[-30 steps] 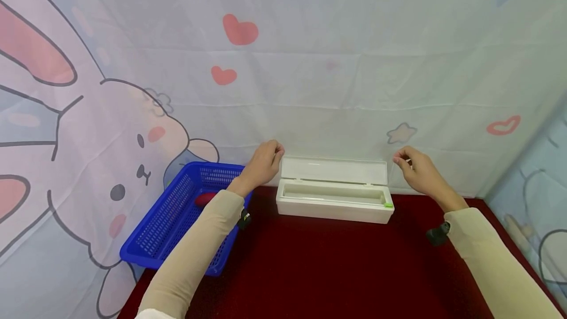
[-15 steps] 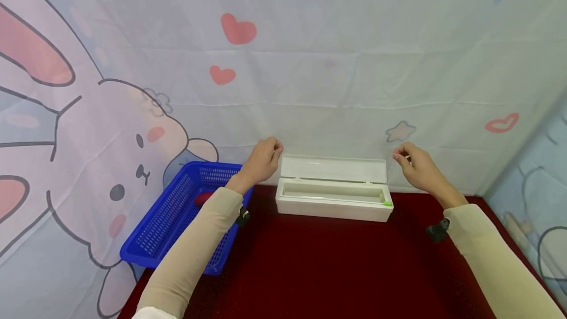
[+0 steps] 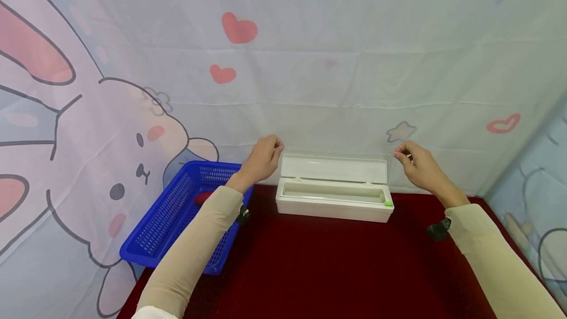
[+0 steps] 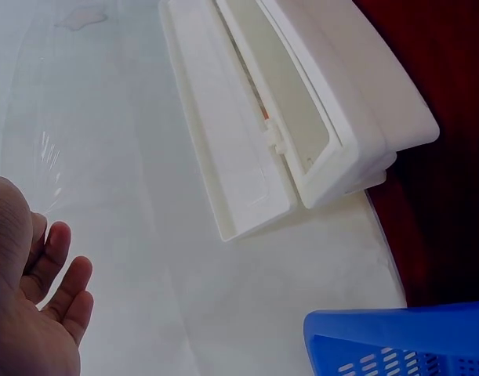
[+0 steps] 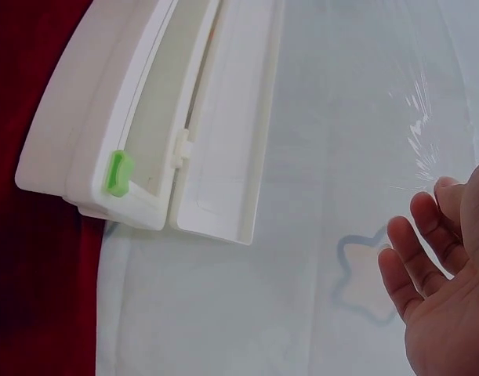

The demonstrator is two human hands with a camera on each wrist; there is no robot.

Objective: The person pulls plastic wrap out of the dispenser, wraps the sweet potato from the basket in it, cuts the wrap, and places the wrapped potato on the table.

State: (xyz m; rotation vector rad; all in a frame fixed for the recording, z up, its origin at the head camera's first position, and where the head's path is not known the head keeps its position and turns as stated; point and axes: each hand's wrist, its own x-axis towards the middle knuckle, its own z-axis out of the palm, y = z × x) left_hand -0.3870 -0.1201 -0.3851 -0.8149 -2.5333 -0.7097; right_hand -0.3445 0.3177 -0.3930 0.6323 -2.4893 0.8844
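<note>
Clear cling film [image 4: 49, 160] spans the space between the two hands. It shows mainly as bright creases gathering at the fingertips in both wrist views, and its full outline is hard to see. My left hand [image 3: 261, 159] pinches one end, above and left of a long white cling film dispenser box [image 3: 334, 210]. At the other end, my right hand [image 3: 418, 167] pinches the film between thumb and forefinger, its other fingers loosely bent. The box's lid [image 3: 334, 169] is tipped back on its hinges. A green slide cutter [image 5: 118, 174] sits at the right end of the box.
A blue perforated basket [image 3: 146, 260] stands at the left, partly behind the left forearm. Inside it lies a red object [image 3: 203, 198], partly covered by the sleeve. Dark red cloth [image 3: 336, 270] covers the table. A printed curtain [image 3: 332, 87] hangs close behind the box.
Both hands have risen very slightly, each keeping its pinch on the cling film. The box and basket stay where they were.
</note>
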